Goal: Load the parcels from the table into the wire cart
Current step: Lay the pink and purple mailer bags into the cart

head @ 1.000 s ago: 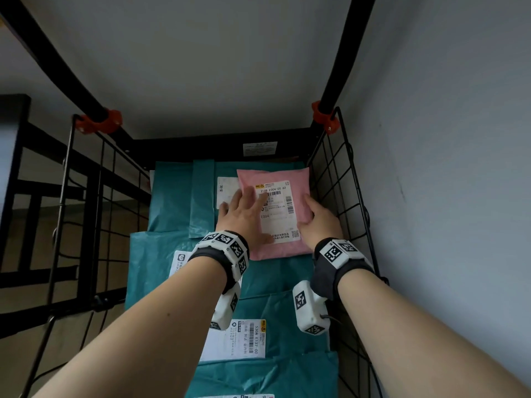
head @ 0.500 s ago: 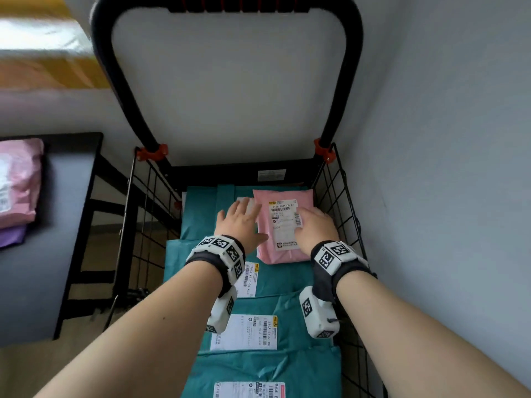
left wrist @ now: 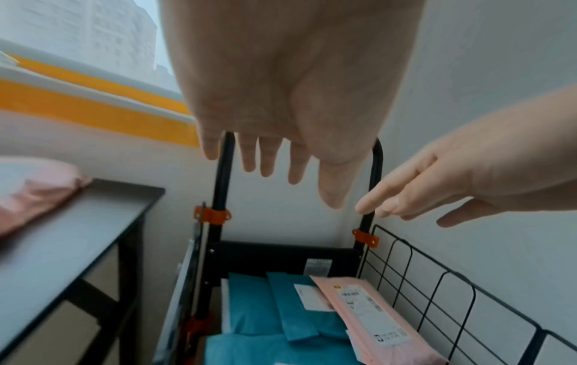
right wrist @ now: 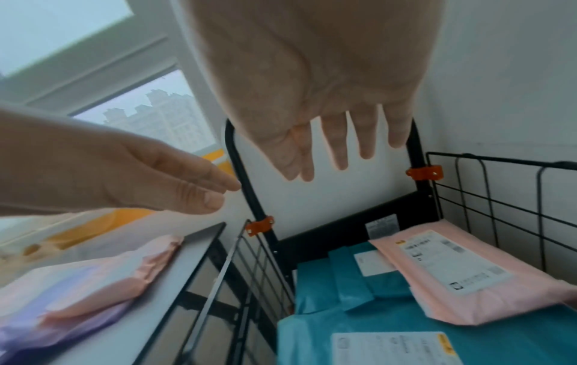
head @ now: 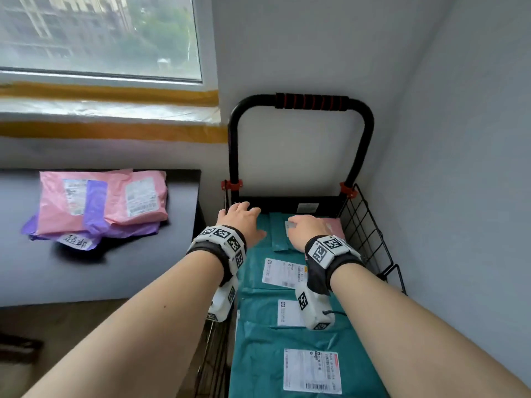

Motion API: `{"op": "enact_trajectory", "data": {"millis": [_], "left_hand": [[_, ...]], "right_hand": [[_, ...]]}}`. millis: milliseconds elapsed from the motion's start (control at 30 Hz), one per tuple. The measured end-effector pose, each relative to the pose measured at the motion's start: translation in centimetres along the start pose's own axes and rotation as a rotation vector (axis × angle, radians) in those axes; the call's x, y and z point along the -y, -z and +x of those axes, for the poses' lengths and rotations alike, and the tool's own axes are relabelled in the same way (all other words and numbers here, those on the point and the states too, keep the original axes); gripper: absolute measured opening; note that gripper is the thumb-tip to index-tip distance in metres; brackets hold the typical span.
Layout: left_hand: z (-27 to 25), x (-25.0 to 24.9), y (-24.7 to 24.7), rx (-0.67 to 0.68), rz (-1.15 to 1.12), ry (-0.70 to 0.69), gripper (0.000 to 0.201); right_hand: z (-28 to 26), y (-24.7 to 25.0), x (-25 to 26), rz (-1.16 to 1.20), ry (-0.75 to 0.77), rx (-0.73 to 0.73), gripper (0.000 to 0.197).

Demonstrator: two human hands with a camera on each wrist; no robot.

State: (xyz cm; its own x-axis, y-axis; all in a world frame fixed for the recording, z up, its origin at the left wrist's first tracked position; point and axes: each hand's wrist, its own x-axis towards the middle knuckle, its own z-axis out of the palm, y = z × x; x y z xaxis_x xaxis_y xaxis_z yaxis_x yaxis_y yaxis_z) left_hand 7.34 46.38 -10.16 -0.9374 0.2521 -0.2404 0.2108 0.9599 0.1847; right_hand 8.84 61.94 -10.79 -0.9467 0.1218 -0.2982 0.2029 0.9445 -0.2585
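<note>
Between parcels: both hands empty above the wire cart (head: 370, 225).

Near, teal parcels (head: 301, 340) line the cart; our left hand (head: 240, 221) and right hand (head: 306, 229) hover spread; pink parcel (right wrist: 462, 274) sits in the far corner. Next, we reach to the counter (head: 129, 268) for the pink-purple stack (head: 97, 208).

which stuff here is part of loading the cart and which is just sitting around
Part of the job:
- pink and purple parcels on the table
- wire cart
- pink parcel in the cart
- teal parcels in the cart
- left hand, right hand, both empty

Just there:
- window
- yellow tape under the window
</note>
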Motion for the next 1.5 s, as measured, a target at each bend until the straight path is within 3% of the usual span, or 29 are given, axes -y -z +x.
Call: {"op": "enact_trajectory", "data": {"millis": [467,633,833,1167,1500], "left_hand": [[-19.4,20.0,6.4,-0.170,0.031,0.125,0.046],[-23.7,26.8,8.0,-0.207,0.044,0.242,0.049],[-26.5,31.7,8.6,-0.268,0.049,0.307,0.050],[-24.6,36.1,8.5,-0.299,0.067,0.318,0.047],[-12.3,38.5,9.0,-0.208,0.121,0.257,0.048]], "right_hand": [[-13.6,-3.1,23.3,-0.026,0.145,-0.107,0.043],[-16.0,-3.6,30.2,-0.055,0.221,-0.100,0.045],[-17.3,-4.8,35.5,-0.106,0.262,-0.084,0.046],[-14.0,-6.2,39.2,-0.102,0.293,-0.087,0.041],[-1.6,-6.7,38.7,-0.020,0.165,0.005,0.043]]}}
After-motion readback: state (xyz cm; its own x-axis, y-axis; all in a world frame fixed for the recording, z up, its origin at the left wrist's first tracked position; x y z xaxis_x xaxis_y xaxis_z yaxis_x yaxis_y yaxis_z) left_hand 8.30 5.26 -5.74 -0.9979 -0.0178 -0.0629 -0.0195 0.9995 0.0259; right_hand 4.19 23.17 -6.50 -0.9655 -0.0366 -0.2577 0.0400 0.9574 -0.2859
